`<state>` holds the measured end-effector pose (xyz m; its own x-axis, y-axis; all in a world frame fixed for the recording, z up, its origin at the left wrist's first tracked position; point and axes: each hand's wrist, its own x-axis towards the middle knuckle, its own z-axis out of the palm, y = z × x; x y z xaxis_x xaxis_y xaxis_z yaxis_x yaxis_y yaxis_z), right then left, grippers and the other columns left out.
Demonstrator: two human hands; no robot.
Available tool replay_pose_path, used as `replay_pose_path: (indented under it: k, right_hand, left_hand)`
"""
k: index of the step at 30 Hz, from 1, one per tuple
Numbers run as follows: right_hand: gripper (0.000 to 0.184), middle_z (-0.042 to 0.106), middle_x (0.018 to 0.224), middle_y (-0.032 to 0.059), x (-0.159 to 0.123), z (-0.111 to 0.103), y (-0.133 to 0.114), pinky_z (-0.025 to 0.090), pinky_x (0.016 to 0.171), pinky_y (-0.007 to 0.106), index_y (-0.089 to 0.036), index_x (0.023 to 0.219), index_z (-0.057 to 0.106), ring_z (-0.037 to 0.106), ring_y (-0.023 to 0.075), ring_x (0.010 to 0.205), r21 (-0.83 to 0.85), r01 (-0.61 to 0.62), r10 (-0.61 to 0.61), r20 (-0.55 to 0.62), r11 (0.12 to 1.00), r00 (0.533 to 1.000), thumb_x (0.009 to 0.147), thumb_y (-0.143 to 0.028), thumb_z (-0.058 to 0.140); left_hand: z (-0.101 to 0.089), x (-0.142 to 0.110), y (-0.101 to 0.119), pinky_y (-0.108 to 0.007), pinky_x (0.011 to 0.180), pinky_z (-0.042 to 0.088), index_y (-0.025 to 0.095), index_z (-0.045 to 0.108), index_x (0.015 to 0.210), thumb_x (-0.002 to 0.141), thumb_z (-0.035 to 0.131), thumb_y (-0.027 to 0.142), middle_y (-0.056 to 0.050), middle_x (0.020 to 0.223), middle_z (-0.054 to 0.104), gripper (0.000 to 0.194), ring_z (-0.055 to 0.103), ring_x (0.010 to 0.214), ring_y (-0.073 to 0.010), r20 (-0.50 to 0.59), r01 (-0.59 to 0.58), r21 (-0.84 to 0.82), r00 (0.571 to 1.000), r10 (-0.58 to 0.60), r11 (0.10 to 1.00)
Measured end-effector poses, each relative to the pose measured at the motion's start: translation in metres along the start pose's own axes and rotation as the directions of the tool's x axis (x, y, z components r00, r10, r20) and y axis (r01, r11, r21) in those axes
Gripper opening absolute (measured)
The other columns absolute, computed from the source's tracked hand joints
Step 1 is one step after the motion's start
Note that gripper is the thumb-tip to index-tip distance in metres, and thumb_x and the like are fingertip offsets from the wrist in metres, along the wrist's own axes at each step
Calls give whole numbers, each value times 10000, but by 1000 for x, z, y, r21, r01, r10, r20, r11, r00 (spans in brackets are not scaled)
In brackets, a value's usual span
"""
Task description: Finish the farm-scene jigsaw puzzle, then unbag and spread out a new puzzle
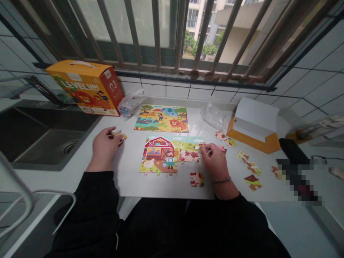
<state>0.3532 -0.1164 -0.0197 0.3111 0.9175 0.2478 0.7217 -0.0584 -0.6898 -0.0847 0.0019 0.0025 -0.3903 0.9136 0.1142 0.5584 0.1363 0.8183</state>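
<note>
Farm puzzle (161,157), part-built, sits mid worktop (161,188); clock positions run from it, 12 toward the window. Barn side looks joined up, gap at 4 to 5 o'clock below the cow. Step in hand, my read: fitting pieces at the right edge. Right hand (215,157) at 3 o'clock, fingertips pinched together at that edge; can't tell if gripping a piece or just pressing. Left hand (103,147) at 9 o'clock, pinching a loose piece (122,136) clear of the worktop. Next move probably calls for seating the right edge, then matching tabs and picture at the gap; brown-and-white piece (197,178) at 5 o'clock looks a candidate. More loose pieces (252,182) at 2 to 4 o'clock. Animal picture (161,119) at 12. Containers: clear bag (131,104) at 11, small colourful bits inside; yellow carton (86,95) at 10, closed, contents hidden; crumpled clear plastic packaging (213,114) at 1; small box (252,127) at 2, lid up, white inside showing, far corners hard to see
</note>
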Motion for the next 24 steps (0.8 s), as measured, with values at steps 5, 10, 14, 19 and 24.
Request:
replay_pose_path:
  k: [5, 10, 14, 19, 24]
  right_hand:
    - [465, 731, 740, 43, -1, -5, -6, 498, 738, 373, -222, 978, 766, 644, 224, 656, 67, -91, 95, -67, 994, 993, 1003, -627, 541]
    - [517, 838, 956, 89, -7, -4, -14, 573, 706, 358, -210, 1171, 812, 723, 230, 733, 277, -39, 12, 99, 960, 995, 977, -658, 643]
    - [509, 852, 1052, 82, -11, 0, -13, 630, 748, 374, -245, 1259, 808, 765, 233, 798, 365, -1, -102, 263, 931, 959, 943, -640, 749]
    - [405, 854, 1122, 93, -9, 4, -8, 666, 895, 425, -263, 1149, 827, 816, 273, 990, 414, -32, -123, 341, 910, 932, 942, -607, 773]
    - [561, 830, 964, 87, -4, -2, -2, 645, 787, 388, -210, 1236, 781, 781, 248, 834, 470, -133, -4, 280, 873, 960, 904, -662, 780]
  left_hand:
    - [26, -27, 30, -282, 718, 582, 202, 739, 1135, 712, 942, 359, 8, 879, 665, 495, 659, 756, -147, 97, -85, -426, 986, 139, 901]
    - [76, -86, 64, -301, 748, 628, 201, 709, 1131, 735, 995, 405, 4, 893, 720, 530, 710, 767, -144, 459, 31, -578, 838, 294, 815]
    - [116, -129, 86, -299, 708, 623, 203, 688, 1122, 753, 992, 435, -6, 886, 750, 531, 721, 750, -151, 618, 77, -594, 680, 394, 800]
    - [129, -138, 90, -351, 801, 657, 209, 661, 1193, 877, 899, 422, -57, 1021, 798, 449, 783, 860, -189, 625, 3, -588, 636, 452, 809]
    - [120, -131, 86, -465, 993, 634, 229, 706, 1194, 994, 773, 352, -93, 1188, 811, 245, 781, 1070, -253, 527, -335, -413, 671, 522, 847]
